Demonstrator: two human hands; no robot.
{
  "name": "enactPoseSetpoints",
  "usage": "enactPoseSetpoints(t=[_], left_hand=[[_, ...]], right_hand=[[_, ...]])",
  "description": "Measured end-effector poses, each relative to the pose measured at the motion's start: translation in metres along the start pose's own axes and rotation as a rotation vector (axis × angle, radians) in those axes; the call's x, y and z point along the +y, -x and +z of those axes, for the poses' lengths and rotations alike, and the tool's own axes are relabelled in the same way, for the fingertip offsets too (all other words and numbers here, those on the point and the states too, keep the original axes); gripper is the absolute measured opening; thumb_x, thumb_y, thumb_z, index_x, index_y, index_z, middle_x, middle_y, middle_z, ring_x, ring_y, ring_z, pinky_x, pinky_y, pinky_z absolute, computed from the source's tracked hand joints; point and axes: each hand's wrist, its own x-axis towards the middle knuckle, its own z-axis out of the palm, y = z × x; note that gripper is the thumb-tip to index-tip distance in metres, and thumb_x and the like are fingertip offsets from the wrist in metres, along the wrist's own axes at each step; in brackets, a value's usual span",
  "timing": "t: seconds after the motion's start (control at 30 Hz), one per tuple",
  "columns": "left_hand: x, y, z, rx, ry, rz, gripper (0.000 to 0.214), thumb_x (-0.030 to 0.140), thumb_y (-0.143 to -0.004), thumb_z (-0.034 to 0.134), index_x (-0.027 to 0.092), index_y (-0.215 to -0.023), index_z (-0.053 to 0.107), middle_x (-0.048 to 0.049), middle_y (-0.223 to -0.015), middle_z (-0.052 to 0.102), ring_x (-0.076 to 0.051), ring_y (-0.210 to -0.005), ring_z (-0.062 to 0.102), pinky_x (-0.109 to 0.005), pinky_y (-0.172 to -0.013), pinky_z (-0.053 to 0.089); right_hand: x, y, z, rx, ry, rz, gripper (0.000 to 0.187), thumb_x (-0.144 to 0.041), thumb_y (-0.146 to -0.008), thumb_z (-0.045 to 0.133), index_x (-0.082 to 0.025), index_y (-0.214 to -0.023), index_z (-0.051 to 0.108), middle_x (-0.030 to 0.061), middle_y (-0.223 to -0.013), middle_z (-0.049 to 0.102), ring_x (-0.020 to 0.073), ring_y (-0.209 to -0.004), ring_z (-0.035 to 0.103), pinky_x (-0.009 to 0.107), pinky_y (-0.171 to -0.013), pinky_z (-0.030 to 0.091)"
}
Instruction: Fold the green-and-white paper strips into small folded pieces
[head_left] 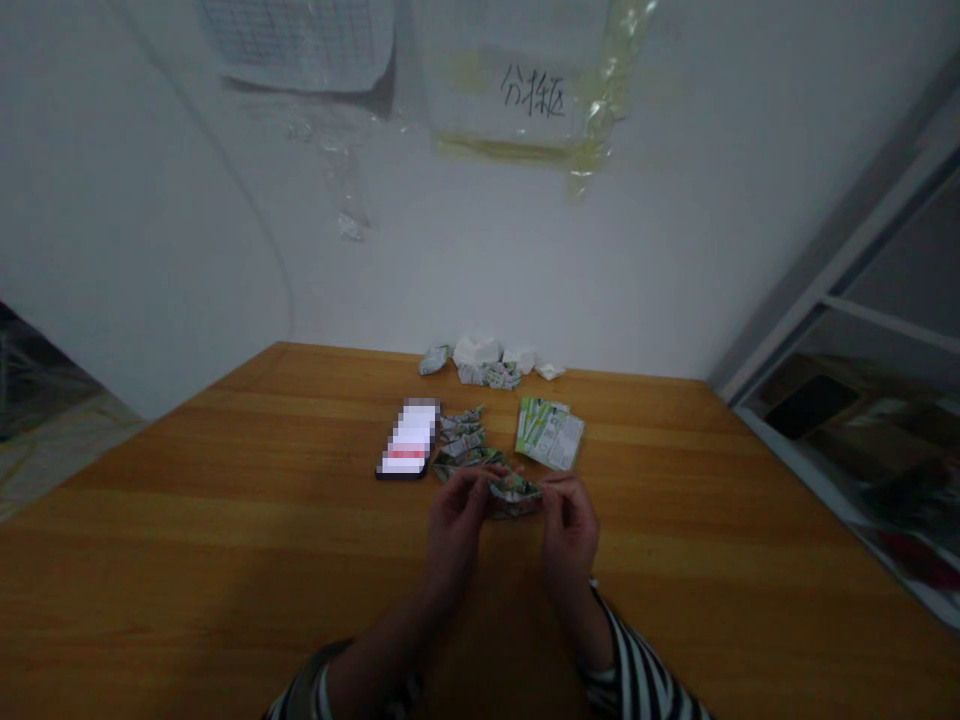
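Between my two hands, a small piece of folded printed paper point(514, 496) is held just above the table, green and grey with fine print. My left hand point(459, 515) pinches its left end, fingers closed. On the other side, my right hand point(568, 520) pinches the right end between thumb and fingers. Just beyond lie several similar folded papers point(463, 437) in a column, the nearest partly hidden behind my left hand. A loose stack of flat green-and-white printed sheets point(551, 433) rests farther right.
Left of the folded papers lies a phone point(409, 440) with a lit, blurred screen. Crumpled white and printed papers point(487, 362) sit against the wall at the back of the wooden table point(247, 520). Shelving point(840, 420) stands to the right. Taped sheets point(517, 80) hang on the wall.
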Motion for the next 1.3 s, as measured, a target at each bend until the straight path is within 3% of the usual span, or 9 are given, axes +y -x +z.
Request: enactPoseSetpoints(t=[0.1, 0.2, 0.37, 0.47, 0.63, 0.77, 0.87, 1.07, 1.3], left_hand=[[0.005, -0.001, -0.002, -0.014, -0.046, 0.020, 0.019, 0.035, -0.084, 0.060, 0.017, -0.085, 0.065, -0.0092, -0.103, 0.070, -0.022, -0.092, 0.066, -0.032, -0.076, 0.054], [0.010, -0.003, -0.004, -0.012, -0.160, 0.107, 0.015, 0.031, -0.086, 0.058, 0.017, -0.085, 0.066, -0.0087, -0.099, 0.071, -0.023, -0.097, 0.065, -0.035, -0.082, 0.052], [0.012, -0.001, -0.004, -0.008, -0.270, 0.177, 0.014, 0.027, -0.086, 0.058, 0.018, -0.082, 0.067, -0.0078, -0.097, 0.072, -0.023, -0.095, 0.066, -0.035, -0.085, 0.051], [0.008, 0.000, -0.002, -0.026, -0.156, 0.088, 0.015, 0.029, -0.086, 0.058, 0.017, -0.084, 0.066, -0.0087, -0.098, 0.072, -0.023, -0.092, 0.067, -0.035, -0.080, 0.053], [0.002, 0.000, 0.001, -0.057, 0.102, -0.061, 0.015, 0.030, -0.084, 0.062, 0.016, -0.082, 0.062, -0.0093, -0.095, 0.073, -0.022, -0.084, 0.069, -0.032, -0.071, 0.055], [0.006, -0.002, 0.002, -0.081, 0.084, -0.068, 0.016, 0.031, -0.083, 0.063, 0.016, -0.081, 0.064, -0.0092, -0.094, 0.074, -0.022, -0.085, 0.069, -0.033, -0.074, 0.055], [0.013, -0.003, 0.001, -0.116, -0.061, -0.012, 0.015, 0.029, -0.077, 0.069, 0.017, -0.086, 0.068, -0.0082, -0.096, 0.073, -0.023, -0.087, 0.068, -0.033, -0.077, 0.055], [0.021, -0.007, -0.001, -0.105, -0.409, 0.029, 0.023, 0.017, -0.059, 0.080, 0.020, -0.082, 0.076, -0.0049, -0.084, 0.076, -0.024, -0.086, 0.068, -0.032, -0.080, 0.053], [0.010, -0.012, -0.007, -0.109, -0.074, -0.242, 0.020, 0.020, -0.057, 0.083, 0.015, -0.074, 0.074, -0.0020, -0.064, 0.073, -0.015, -0.057, 0.066, -0.026, -0.061, 0.054]], right_hand=[[0.001, -0.002, -0.004, -0.079, 0.005, -0.025, 0.018, -0.023, -0.090, 0.050, -0.019, -0.074, 0.058, 0.0037, -0.083, 0.058, 0.0173, -0.080, 0.057, 0.029, -0.071, 0.048], [-0.001, -0.008, -0.010, -0.283, 0.037, -0.074, 0.014, -0.025, -0.091, 0.050, -0.021, -0.087, 0.063, 0.0072, -0.093, 0.059, 0.0198, -0.088, 0.059, 0.031, -0.072, 0.051], [-0.006, -0.016, -0.016, -0.543, 0.178, -0.264, 0.025, -0.025, -0.078, 0.071, -0.025, -0.103, 0.068, 0.0073, -0.100, 0.062, 0.0219, -0.094, 0.061, 0.032, -0.075, 0.053], [-0.005, -0.014, -0.012, -0.447, 0.174, -0.239, 0.012, -0.019, -0.079, 0.069, -0.024, -0.090, 0.072, 0.0059, -0.091, 0.066, 0.0195, -0.086, 0.064, 0.029, -0.073, 0.053], [-0.001, -0.008, -0.004, -0.272, 0.099, 0.009, 0.009, -0.019, -0.076, 0.070, -0.020, -0.067, 0.071, 0.0036, -0.072, 0.068, 0.0180, -0.069, 0.065, 0.026, -0.060, 0.053], [-0.002, -0.005, -0.003, -0.161, 0.057, 0.189, 0.005, -0.019, -0.072, 0.073, -0.018, -0.074, 0.068, 0.0019, -0.071, 0.069, 0.0169, -0.063, 0.065, 0.025, -0.056, 0.053], [-0.002, -0.003, -0.006, -0.087, 0.079, 0.183, 0.015, -0.018, -0.071, 0.073, -0.020, -0.082, 0.064, 0.0002, -0.075, 0.069, 0.0162, -0.066, 0.066, 0.024, -0.057, 0.053], [0.004, 0.000, -0.013, -0.163, 0.209, -0.031, 0.011, -0.016, -0.076, 0.068, -0.022, -0.084, 0.064, 0.0004, -0.079, 0.068, 0.0169, -0.075, 0.065, 0.027, -0.069, 0.052], [-0.008, 0.000, -0.003, -0.191, 0.009, 0.211, 0.018, -0.011, -0.072, 0.069, -0.022, -0.083, 0.059, -0.0020, -0.077, 0.063, 0.0144, -0.069, 0.063, 0.022, -0.060, 0.051]])
